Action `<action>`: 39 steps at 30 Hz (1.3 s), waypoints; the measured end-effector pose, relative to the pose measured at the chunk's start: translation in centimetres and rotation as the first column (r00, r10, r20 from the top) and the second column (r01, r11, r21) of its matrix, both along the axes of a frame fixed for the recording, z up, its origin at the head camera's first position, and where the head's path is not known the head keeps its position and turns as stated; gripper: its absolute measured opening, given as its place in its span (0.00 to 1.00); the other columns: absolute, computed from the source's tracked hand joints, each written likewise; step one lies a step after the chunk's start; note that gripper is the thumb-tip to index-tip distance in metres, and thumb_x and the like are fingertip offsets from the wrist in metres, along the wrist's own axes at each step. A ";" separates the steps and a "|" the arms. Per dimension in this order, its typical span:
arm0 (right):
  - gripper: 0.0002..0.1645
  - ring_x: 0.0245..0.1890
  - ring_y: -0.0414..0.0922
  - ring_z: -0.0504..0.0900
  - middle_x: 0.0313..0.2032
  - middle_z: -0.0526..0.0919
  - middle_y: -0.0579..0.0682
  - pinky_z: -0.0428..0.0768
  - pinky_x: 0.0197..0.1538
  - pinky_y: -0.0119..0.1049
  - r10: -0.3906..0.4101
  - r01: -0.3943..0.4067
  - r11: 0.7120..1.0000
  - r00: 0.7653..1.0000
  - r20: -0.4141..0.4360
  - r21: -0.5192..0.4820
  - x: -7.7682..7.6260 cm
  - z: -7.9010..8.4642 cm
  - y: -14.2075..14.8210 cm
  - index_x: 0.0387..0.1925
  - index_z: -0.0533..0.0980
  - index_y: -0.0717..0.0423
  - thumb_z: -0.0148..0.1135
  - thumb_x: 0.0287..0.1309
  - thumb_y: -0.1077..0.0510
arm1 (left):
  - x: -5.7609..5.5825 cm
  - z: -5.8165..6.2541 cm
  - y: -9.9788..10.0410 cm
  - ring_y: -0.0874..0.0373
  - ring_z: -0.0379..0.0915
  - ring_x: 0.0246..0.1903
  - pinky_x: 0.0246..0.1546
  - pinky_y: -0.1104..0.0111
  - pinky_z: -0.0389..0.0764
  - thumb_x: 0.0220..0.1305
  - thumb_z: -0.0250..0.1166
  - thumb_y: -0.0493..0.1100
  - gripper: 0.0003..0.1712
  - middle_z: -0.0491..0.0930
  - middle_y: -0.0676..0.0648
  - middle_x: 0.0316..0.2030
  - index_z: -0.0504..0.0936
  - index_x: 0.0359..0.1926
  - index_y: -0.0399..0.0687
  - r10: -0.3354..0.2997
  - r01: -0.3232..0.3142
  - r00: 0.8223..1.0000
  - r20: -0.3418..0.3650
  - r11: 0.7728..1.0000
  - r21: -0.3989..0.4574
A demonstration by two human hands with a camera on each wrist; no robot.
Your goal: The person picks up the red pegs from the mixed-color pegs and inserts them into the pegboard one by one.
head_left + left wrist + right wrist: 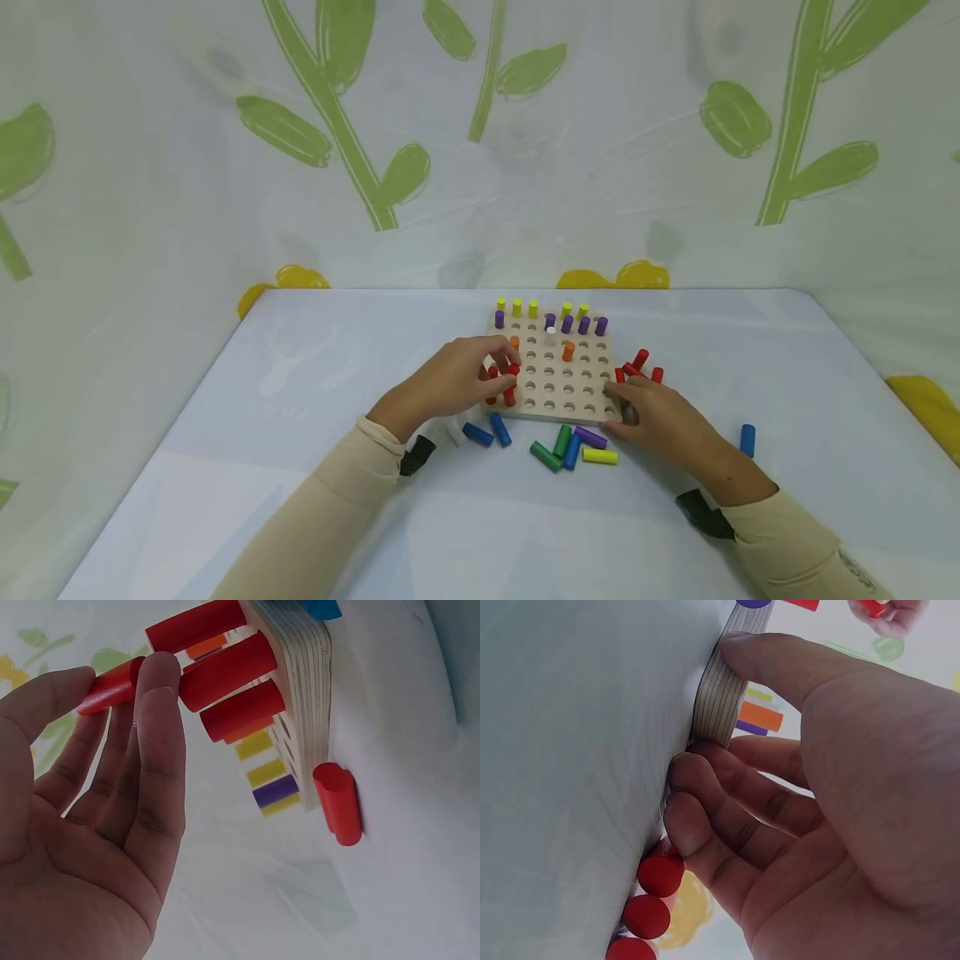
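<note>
My left hand (pixel 468 375) pinches a red peg (pixel 112 686) between thumb and fingertips, above the left part of a wooden pegboard (pixel 558 407). Beside that peg in the left wrist view, several red pegs (pixel 232 671) stand in the board. My right hand (pixel 660 417) grips the board's near right corner, the thumb (pixel 757 656) against one edge and the fingers around the other side. Yellow pegs (pixel 533 309) and purple pegs (pixel 567 324) stand along the far rows. Two orange pegs (pixel 568 352) and a white peg (pixel 551 336) stand nearer the middle.
Loose blue, green, purple and yellow pegs (pixel 599 457) lie in front of the board. Several red pegs (pixel 641 359) lie at its right, by my right hand. A lone blue peg (pixel 747 440) lies farther right. A leaf-patterned curtain (pixel 525 183) hangs behind the table (pixel 300 375).
</note>
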State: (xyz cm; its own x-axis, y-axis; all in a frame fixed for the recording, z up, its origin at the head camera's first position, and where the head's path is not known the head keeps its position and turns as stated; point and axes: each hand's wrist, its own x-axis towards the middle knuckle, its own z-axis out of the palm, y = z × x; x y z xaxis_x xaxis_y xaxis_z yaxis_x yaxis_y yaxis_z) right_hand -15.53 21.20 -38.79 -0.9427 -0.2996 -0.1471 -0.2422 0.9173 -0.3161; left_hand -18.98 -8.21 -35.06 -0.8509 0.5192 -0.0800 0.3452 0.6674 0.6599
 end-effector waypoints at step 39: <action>0.40 0.55 0.57 0.81 0.58 0.80 0.61 0.83 0.54 0.51 -0.006 0.006 1.000 1.000 0.001 0.004 0.1 -0.1 0.0 0.63 0.75 0.58 0.75 0.53 0.45 | -1.2 -0.8 3.2 0.60 0.72 0.24 0.24 0.70 0.71 0.66 0.68 0.50 0.11 0.86 0.55 0.39 0.80 0.47 0.57 0.083 -0.097 0.983 -0.162 0.992 -0.077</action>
State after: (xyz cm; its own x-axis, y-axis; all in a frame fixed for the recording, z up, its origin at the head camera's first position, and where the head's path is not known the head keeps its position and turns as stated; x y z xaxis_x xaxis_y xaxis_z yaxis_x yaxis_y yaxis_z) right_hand -15.48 21.24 -38.92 -0.9441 -0.2937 -0.1495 -0.2366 0.9198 -0.3129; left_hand -20.16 -4.97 -35.89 -0.8991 0.4372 0.0190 0.3769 0.7515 0.5415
